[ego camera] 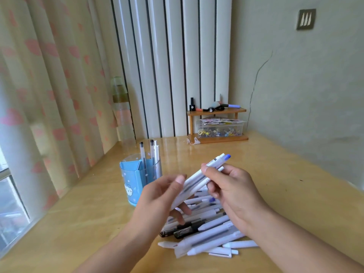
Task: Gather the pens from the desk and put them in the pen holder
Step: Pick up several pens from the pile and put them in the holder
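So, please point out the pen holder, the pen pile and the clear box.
pen holder point(131, 184): head view, blue front wall.
pen pile point(206, 236): head view, white barrel.
clear box point(219, 131): head view, front wall.

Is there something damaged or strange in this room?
Yes. A long dark crack runs down the wall at the right, above the small wooden shelf. On the desk, loose pens lie in an untidy heap.

Pens in both hands' grip; holder beside
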